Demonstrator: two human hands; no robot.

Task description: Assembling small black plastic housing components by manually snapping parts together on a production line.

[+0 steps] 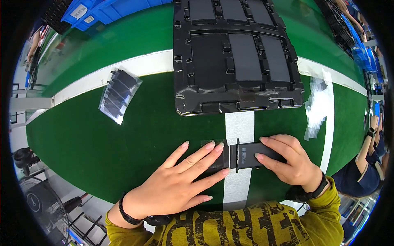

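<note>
Because the left hand (174, 182) lies flat with its fingers fanned and nothing gripped, it seems to be steadying the dark film (217, 165) beneath its fingertips. The right hand (289, 158) is half closed over the right end of the black block (248, 159), thumb and index fingertip on it, probably to keep it lined up with the film; whether the other fingers close round it, I cannot tell. That block lies between the hands, its left end over the white strip (240, 127) running from six to twelve o'clock. Just a narrow gap parts it from the left fingertips, so sliding it toward nine o'clock looks tight. Green mat (82, 135) gives more room toward ten o'clock, as far as the clear sheet with black strips (119, 96). At two o'clock lie shiny clear strips (318, 106). The black tray (197, 98) bounds twelve o'clock with its raised near edge, and beyond, toward eleven, sits a blue bin (117, 12).
</note>
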